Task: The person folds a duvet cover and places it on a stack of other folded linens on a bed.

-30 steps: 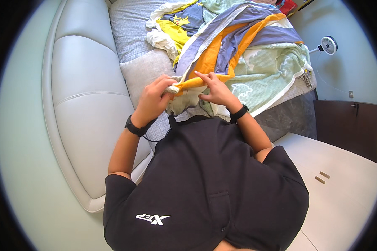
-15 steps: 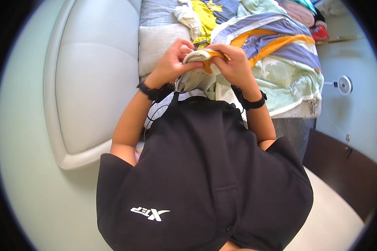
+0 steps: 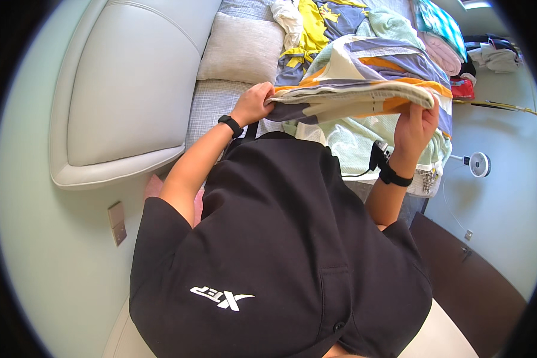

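Observation:
A thin patterned blanket [image 3: 340,98] in cream, orange and grey-purple is stretched between my two hands above the bed. My left hand [image 3: 253,105] is closed around its left end, beside the pillow. At the other end, my right hand [image 3: 416,122] pinches the cream-edged corner, thumb uppermost. The near edge runs in a thick fold from one hand to the other. Beyond it, the rest of the blanket spreads in wrinkled bands over a pale green knitted blanket [image 3: 346,134], part of which shows underneath.
A beige pillow [image 3: 241,48] lies near the padded grey headboard [image 3: 131,77] at left. Yellow and grey clothes [image 3: 313,30] lie at the far side, with folded pink bedding [image 3: 443,55] to their right. A small white fan [image 3: 479,164] stands right of the bed.
My hands have moved apart, the right one far to the right, pulling the bunched blanket edge out into a long span. The view has shifted, showing more beyond the bed.

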Tool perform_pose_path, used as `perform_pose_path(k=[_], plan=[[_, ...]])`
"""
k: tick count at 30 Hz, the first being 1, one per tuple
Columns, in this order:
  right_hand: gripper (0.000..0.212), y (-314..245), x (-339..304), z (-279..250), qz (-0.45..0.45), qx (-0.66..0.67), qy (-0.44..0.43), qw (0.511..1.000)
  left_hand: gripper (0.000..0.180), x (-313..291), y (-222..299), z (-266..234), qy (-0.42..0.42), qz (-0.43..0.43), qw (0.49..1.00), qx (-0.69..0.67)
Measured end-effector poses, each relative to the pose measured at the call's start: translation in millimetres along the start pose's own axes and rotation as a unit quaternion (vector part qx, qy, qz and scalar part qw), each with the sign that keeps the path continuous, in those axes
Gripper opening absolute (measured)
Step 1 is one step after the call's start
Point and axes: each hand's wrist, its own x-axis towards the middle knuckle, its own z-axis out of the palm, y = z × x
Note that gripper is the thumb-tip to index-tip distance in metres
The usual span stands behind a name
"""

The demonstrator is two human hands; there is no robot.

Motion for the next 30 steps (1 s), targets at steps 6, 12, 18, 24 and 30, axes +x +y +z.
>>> perform_pose_path(k=[6, 12, 18, 24, 30], plan=[[0.024, -21, -12, -10, -0.014, 0.066, -0.035, 0.997, 0.019, -16, 8, 23, -0.003, 0.044, 0.999, 0.017], [0.024, -31, -13, 11, -0.017, 0.043, -0.009, 0.999, 0.04, -16, 41, 40, 0.017, 0.256, 0.966, 0.036], [0.024, -48, -10, 27, -0.076, 0.066, -0.027, 0.995, 0.047, -3, 52, 40, -0.018, 0.321, 0.947, 0.015], [0.024, -66, -8, 7, -0.155, -0.02, -0.168, 0.973, 0.022, 18, 63, 43, -0.154, 0.231, 0.953, 0.12], [0.014, -69, -11, -19, -0.116, 0.05, -0.091, 0.988, 0.026, 22, 58, 45, -0.012, 0.442, 0.883, 0.156]])
